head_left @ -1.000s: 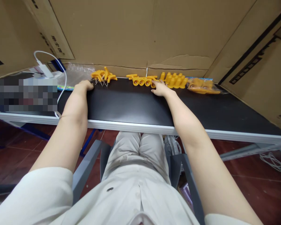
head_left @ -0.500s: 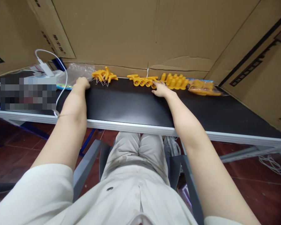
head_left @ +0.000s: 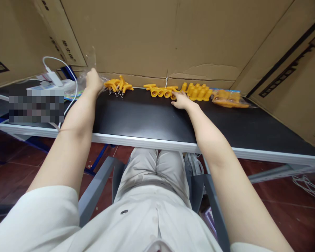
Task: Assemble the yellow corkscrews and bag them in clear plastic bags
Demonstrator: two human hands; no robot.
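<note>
My left hand (head_left: 93, 82) is closed on a clear plastic bag (head_left: 91, 61), whose thin film sticks up above the fist. Just right of it lies a pile of orange corkscrew handles (head_left: 118, 84) with metal spirals. My right hand (head_left: 181, 100) rests at the right end of a row of orange corkscrews (head_left: 160, 93), their cup ends facing me. Its thumb stands apart and the fingertips lie over the last cup, partly hiding it. Beyond that hand several orange cup-shaped bodies (head_left: 198, 92) stand upright in a cluster.
A clear bag of orange parts (head_left: 229, 98) lies at the right on the black tabletop (head_left: 141, 117). At the left are a white charger (head_left: 54, 78) with its cable and a blurred-out patch. Cardboard walls (head_left: 136, 38) enclose the back and sides.
My left hand has risen from the table at the left, pulling the clear bag's film upward. My right hand stays at the end of the corkscrew row.
</note>
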